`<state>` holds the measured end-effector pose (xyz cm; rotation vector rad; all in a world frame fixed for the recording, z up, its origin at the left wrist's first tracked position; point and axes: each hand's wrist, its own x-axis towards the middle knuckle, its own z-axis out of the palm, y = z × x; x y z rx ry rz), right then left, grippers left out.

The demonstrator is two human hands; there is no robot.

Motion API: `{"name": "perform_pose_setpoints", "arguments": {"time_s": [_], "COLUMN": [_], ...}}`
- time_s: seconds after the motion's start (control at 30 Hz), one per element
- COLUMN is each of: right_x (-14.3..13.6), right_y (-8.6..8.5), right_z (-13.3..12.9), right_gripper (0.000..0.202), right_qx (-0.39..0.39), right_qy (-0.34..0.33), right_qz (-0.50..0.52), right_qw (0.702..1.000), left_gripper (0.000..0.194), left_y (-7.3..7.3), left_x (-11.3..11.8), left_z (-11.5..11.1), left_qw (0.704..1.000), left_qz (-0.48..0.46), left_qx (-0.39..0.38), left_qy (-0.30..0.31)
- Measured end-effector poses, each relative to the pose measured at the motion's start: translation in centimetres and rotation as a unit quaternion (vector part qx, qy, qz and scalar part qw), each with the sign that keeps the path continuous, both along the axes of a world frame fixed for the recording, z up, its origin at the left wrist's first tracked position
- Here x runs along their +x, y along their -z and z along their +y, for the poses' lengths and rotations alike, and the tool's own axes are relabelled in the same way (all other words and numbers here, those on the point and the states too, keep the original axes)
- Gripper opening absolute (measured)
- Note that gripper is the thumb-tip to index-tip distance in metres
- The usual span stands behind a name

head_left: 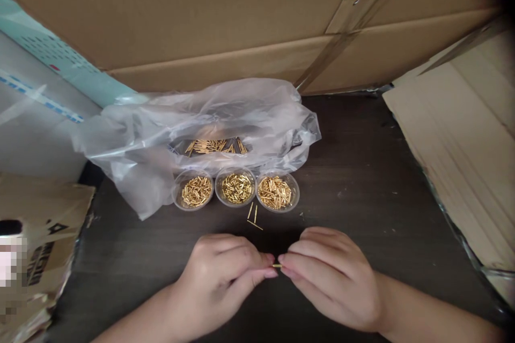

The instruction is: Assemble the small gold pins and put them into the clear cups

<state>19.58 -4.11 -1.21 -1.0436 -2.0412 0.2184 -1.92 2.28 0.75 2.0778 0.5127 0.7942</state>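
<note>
Where left hand and right hand nearly meet, a thin gold pin runs level between the fingertips, low in view, just right of centre. Left: closed, thumb and forefinger pinching one end, other fingers curled in. Right: likewise closed, fingertips on the opposite end. Only a short length of pin shows.

Just beyond, three loose pins on the table: two side by side, one slanting nearest the hands. Behind them, a row of clear round cups: left cup, middle cup, right cup, each holding small gold pieces. Behind the cups, a crumpled clear bag, more thin gold pins showing in it.

Table dark brown. Big box walls the far side, taped. Pale box at left, torn carton nearer; cardboard along the right.
</note>
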Motion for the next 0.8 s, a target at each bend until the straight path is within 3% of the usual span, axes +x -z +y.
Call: {"name": "perform_pose_setpoints", "arguments": {"time_s": [0.27, 0.8], "right_x": [-0.04, 0.22], "right_y": [0.21, 0.51], "right_z": [0.02, -0.25], "right_gripper": [0.012, 0.011], "right_qx": [-0.055, -0.027], "right_qy": [-0.034, -0.018], "right_qz": [0.026, 0.023], "right_qw": [0.998, 0.999], "left_gripper": [0.01, 0.003], "left_y": [0.11, -0.16], "left_x": [0.01, 0.17], "left_z": [0.11, -0.06], "left_qw": [0.998, 0.999], "left_qz": [0.003, 0.018], "left_qx": [0.057, 0.029], "left_qy": [0.007, -0.006]}}
